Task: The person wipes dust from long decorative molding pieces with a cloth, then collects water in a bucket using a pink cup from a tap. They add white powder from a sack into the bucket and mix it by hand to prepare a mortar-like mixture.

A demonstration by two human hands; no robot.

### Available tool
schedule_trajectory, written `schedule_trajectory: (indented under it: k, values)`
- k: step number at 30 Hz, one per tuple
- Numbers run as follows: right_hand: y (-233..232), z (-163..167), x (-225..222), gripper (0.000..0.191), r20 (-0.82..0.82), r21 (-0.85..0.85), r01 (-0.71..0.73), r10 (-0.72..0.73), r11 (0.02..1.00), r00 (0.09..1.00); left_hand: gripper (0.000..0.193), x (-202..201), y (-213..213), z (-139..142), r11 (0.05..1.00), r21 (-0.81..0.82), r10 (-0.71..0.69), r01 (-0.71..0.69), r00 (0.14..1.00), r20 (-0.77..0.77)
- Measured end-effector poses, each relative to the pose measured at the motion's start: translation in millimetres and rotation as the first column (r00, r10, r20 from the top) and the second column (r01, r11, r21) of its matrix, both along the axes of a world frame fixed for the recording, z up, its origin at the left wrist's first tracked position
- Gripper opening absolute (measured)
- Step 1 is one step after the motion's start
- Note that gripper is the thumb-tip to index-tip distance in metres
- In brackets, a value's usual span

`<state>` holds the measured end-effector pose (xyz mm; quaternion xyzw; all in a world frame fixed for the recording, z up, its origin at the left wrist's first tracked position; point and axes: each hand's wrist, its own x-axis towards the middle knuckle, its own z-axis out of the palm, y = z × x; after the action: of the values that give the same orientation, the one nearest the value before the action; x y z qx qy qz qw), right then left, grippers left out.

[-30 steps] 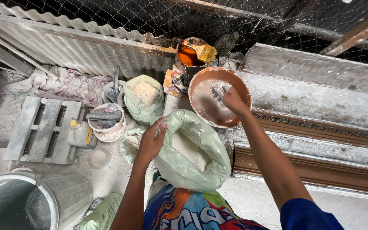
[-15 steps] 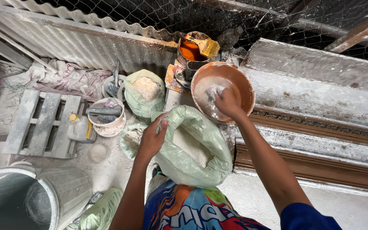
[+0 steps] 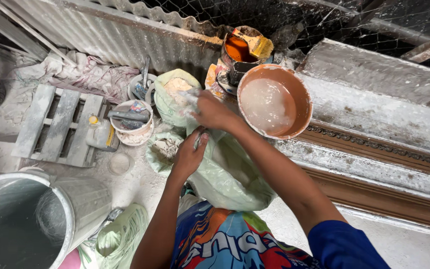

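Observation:
My left hand [image 3: 189,155] pinches the rim of a pale green plastic bag [image 3: 232,182] that stands open in front of me. My right hand [image 3: 211,111] hovers over the bag's mouth, its fingers closed on a small pale tool [image 3: 188,97] that is blurred by motion. To the right an orange bowl [image 3: 302,97] holding whitish liquid rests on a dusty ledge. A second green bag [image 3: 171,104] with tan powder stands just beyond my right hand. A smaller open bag [image 3: 161,149] lies to the left of my left hand.
Behind the bowl is a can of orange paint [image 3: 239,49] with a brush [image 3: 259,46] on it. To the left are a white tub of tools [image 3: 131,124], a bottle [image 3: 100,134], a wooden pallet [image 3: 55,124] and a large grey bucket [image 3: 21,214]. Carved wooden mouldings [image 3: 374,149] run along the right.
My right hand has left the orange bowl and swung left, over the green bag. My left hand stays on the bag's rim. The view has shifted closer.

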<state>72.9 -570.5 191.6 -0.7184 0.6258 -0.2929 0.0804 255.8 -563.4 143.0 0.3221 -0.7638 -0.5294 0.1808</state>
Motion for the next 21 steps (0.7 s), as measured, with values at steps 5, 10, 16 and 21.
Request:
schedule_trajectory:
  k: [5, 10, 16, 21]
  values:
    - [103.7, -0.1, -16.7, 0.018, 0.222, 0.213, 0.190, -0.236, 0.959, 0.946, 0.073, 5.2, -2.1, -4.8, 1.000, 0.000, 0.027, -0.027, 0.998, 0.058]
    - [191.3, -91.1, 21.9, 0.029, 0.406, 0.626, 0.114, -0.447, 0.772, 0.797, 0.057, 3.8, 0.5, -8.1, 1.000, 0.003, -0.019, 0.018, 0.966, 0.257]
    - [199.5, -155.5, 8.1, 0.043, 0.275, 0.691, 0.508, -0.837, 0.514, 0.473, 0.042, 16.3, -2.3, 11.8, 0.999, 0.031, 0.025, -0.028, 0.997, 0.078]
    - [188.7, -131.8, -18.6, 0.048, 0.556, 0.578, 0.597, -0.804, 0.556, 0.210, 0.032, 30.8, 2.2, 47.6, 0.997, -0.058, 0.039, -0.053, 0.975, -0.219]
